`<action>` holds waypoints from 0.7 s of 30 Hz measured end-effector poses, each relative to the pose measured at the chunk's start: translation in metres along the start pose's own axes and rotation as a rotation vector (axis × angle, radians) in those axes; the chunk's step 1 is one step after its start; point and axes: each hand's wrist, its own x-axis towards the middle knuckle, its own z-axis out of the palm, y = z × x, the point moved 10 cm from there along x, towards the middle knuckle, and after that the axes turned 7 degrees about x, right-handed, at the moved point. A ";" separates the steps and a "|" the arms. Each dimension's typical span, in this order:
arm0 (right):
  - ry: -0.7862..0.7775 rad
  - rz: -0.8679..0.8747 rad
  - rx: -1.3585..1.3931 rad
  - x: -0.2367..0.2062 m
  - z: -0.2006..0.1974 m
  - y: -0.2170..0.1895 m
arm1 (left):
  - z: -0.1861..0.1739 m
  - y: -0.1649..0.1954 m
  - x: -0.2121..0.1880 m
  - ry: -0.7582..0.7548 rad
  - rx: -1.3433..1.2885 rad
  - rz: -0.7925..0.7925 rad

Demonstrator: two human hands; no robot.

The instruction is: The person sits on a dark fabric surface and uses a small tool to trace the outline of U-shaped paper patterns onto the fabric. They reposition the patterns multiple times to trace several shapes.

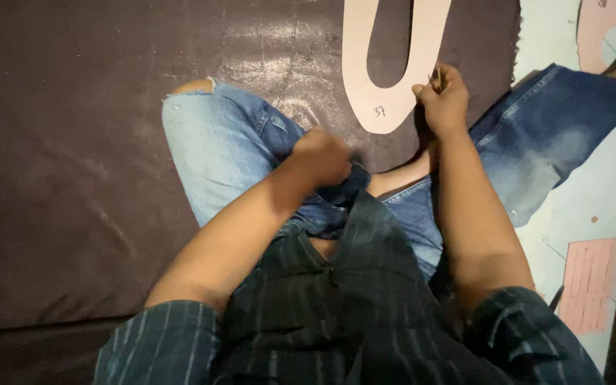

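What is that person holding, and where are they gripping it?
The right hand pinches a thin stick-like tool near its lower end, beside the template. The left hand's grip cannot be told.

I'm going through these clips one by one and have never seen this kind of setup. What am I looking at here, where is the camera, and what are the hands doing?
There is no machine here: a person sits on the floor, and one camera worn on their head looks down at their lap and bare hands. A large dark sheet, probably leather or similar, covers the floor under their jeans-clad legs. On it lies a pale U-shaped card pattern. The right hand rests at the pattern's edge, pinching a thin stick-like tool; whether it is a pen or a blade is unclear. The left hand is closed in a fist by the knee, blurred, so any contents are hidden.
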 end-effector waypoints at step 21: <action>-0.037 0.039 -0.103 0.012 0.000 -0.018 | -0.058 -0.054 0.058 0.210 -0.028 -0.097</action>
